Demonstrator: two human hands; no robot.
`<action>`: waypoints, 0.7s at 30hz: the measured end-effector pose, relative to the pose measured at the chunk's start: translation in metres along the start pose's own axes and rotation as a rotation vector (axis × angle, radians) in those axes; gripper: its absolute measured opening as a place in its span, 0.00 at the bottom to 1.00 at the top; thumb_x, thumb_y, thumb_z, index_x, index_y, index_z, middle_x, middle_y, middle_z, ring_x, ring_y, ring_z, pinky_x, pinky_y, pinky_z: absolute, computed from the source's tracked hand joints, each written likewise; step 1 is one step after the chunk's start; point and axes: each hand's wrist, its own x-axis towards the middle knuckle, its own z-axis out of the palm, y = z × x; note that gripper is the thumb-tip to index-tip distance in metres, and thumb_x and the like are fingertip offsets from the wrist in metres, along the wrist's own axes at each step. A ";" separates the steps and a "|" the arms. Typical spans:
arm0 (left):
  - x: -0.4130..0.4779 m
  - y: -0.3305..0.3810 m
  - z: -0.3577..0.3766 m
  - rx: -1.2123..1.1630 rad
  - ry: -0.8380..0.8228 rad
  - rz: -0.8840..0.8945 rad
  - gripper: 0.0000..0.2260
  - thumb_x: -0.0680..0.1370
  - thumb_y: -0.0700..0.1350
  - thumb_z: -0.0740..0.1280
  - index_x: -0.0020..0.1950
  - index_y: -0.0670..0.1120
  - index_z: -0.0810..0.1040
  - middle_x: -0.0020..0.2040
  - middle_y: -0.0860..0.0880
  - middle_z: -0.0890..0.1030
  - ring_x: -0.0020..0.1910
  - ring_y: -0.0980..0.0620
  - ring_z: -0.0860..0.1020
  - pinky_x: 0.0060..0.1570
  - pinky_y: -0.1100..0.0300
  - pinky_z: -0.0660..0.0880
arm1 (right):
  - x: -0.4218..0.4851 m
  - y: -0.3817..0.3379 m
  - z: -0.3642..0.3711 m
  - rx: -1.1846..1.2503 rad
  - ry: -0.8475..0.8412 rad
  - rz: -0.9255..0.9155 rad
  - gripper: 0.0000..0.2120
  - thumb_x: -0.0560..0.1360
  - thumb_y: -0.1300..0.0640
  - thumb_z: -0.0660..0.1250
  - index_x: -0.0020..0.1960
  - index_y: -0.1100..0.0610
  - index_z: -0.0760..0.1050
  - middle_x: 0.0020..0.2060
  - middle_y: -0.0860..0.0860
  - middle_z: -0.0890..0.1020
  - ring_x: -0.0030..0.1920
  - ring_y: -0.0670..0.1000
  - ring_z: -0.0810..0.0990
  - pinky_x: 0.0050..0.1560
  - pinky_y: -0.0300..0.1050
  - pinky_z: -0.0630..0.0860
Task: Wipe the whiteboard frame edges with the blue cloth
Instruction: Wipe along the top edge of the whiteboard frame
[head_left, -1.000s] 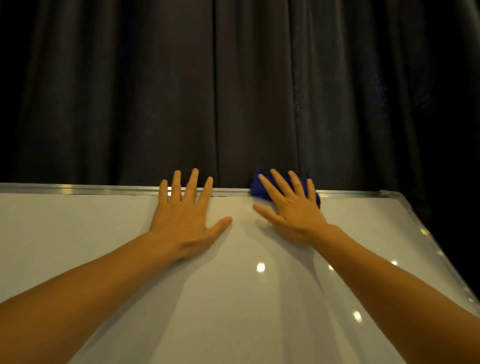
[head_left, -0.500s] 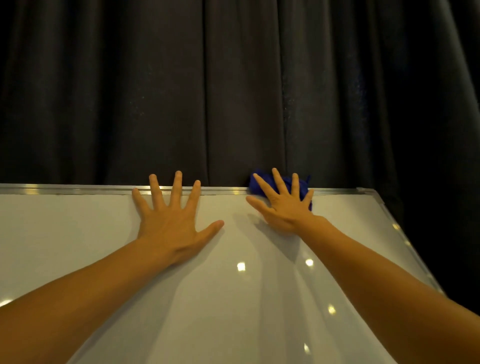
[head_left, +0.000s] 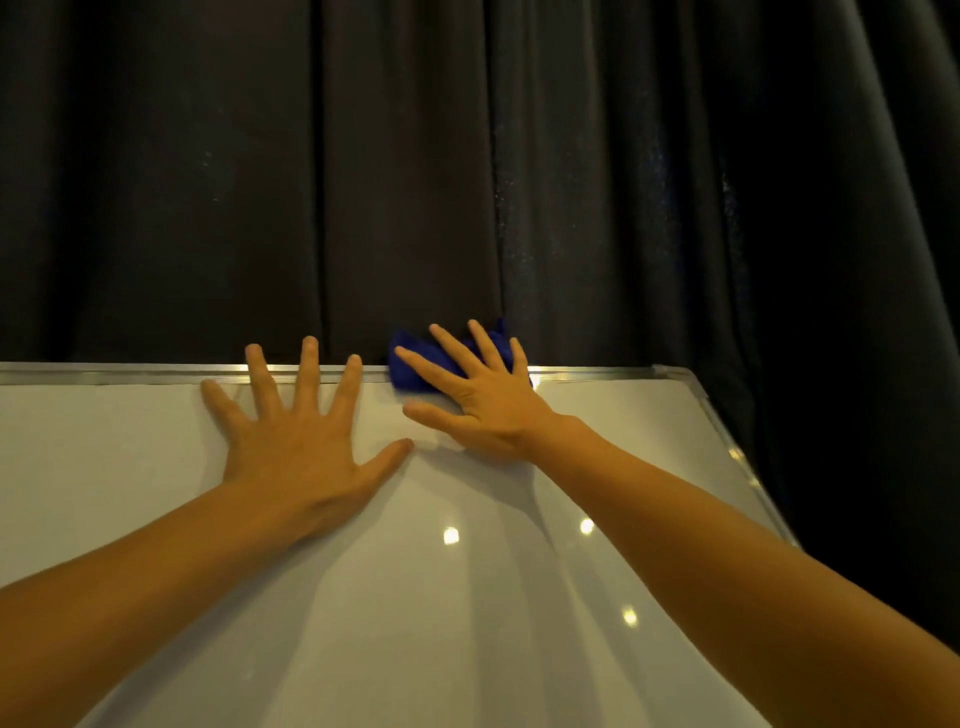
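Head view, single frame. The left hand (head_left: 296, 447) lay flat on the whiteboard (head_left: 130, 467), palm down, fingers spread wide; three fingertips reached onto the metal frame edge (head_left: 104, 373) along the top, the little finger stopped just below it, and the thumb pointed right. The board surface was blank: no writing, brand or label could be read on it or on the frame. Small round light reflections (head_left: 451, 535) showed on the glossy surface between the forearms. Just to the right of the left hand, the right hand (head_left: 483, 400) was also spread flat, pressing down on the blue cloth (head_left: 410, 364), not pinching it. The cloth sat bunched on the top frame edge, showing to the left of the fingers and between them. Further right, the frame's corner (head_left: 670, 371) turned down the right side. A dark pleated curtain (head_left: 467, 156) hung behind the board.
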 end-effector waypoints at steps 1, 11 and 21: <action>0.002 0.004 0.000 0.007 -0.002 -0.010 0.46 0.63 0.80 0.36 0.74 0.59 0.29 0.78 0.47 0.32 0.74 0.32 0.33 0.67 0.27 0.41 | -0.004 0.015 -0.002 -0.012 0.012 -0.014 0.29 0.70 0.21 0.41 0.68 0.21 0.35 0.80 0.43 0.44 0.77 0.55 0.34 0.66 0.62 0.24; 0.007 0.070 0.002 -0.006 -0.035 -0.204 0.50 0.63 0.80 0.38 0.77 0.53 0.34 0.79 0.45 0.35 0.75 0.32 0.36 0.68 0.27 0.43 | -0.032 0.083 -0.004 0.114 0.014 0.169 0.35 0.65 0.18 0.35 0.71 0.24 0.39 0.80 0.43 0.45 0.77 0.56 0.34 0.66 0.66 0.24; -0.004 0.174 0.024 0.017 -0.067 0.002 0.47 0.61 0.80 0.34 0.75 0.57 0.29 0.77 0.46 0.31 0.74 0.33 0.33 0.68 0.27 0.38 | -0.092 0.191 -0.021 0.004 -0.006 0.331 0.37 0.67 0.21 0.37 0.75 0.29 0.40 0.79 0.43 0.41 0.77 0.54 0.31 0.71 0.64 0.27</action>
